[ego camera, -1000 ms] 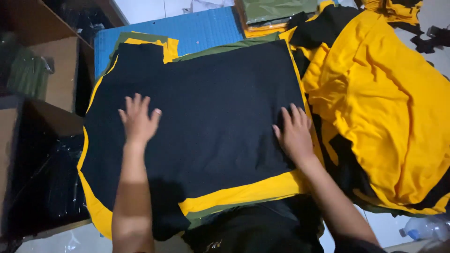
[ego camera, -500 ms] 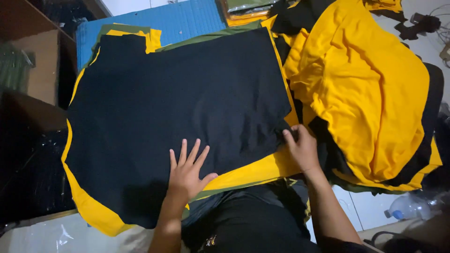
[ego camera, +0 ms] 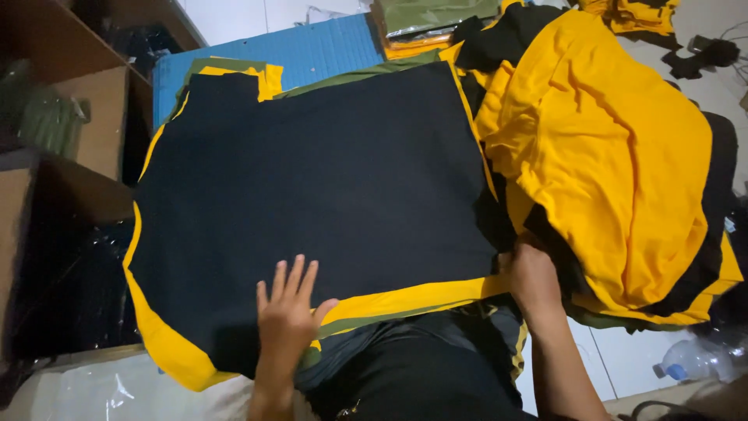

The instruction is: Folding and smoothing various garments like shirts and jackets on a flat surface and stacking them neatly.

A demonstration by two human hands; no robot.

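Observation:
A black fabric piece (ego camera: pixel 327 179) lies flat on top of a stack of yellow (ego camera: pixel 156 343) and green cut pieces. My left hand (ego camera: pixel 287 312) rests flat on its near edge, fingers spread. My right hand (ego camera: pixel 532 277) is at the black piece's near right corner, fingers curled into the dark fabric there; what exactly it grips is hidden. A heap of yellow and black fabric (ego camera: pixel 615 156) lies just right of that hand.
A blue mat (ego camera: pixel 319 51) lies beyond the stack. Wooden shelves (ego camera: pixel 86 117) with dark bundles stand at left. Folded green and yellow pieces (ego camera: pixel 432 19) sit at the top. A plastic bottle (ego camera: pixel 693 360) lies on the floor at lower right.
My left hand slid from the upper left of the black piece to its near edge. My right hand moved down to the near right corner. The black piece now lies smoother.

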